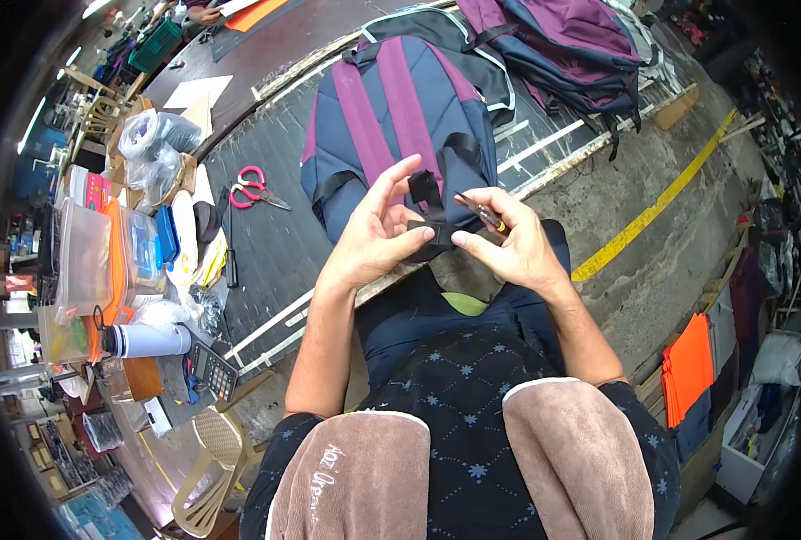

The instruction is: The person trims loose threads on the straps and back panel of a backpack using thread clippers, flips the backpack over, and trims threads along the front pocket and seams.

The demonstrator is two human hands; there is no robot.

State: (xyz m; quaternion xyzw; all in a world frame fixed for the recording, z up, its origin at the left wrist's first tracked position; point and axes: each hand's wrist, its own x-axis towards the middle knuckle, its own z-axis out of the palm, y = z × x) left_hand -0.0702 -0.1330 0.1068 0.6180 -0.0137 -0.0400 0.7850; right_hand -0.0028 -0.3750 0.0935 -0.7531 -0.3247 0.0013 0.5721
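A navy and maroon backpack lies on the dark table with its shoulder straps facing up. At its near end my left hand pinches a black webbing strap with a dark buckle-like piece at the thumb; the index finger is stretched upward. My right hand is closed around a small dark pointed tool with a yellowish part, whose exact kind is partly hidden by the fingers. The right thumb tip is close to the buckle-like piece.
More maroon and dark backpacks lie at the far right. Red-handled scissors rest on the tabletop. Plastic bins, a white bottle and a calculator stand at the left. A yellow floor line runs on the right.
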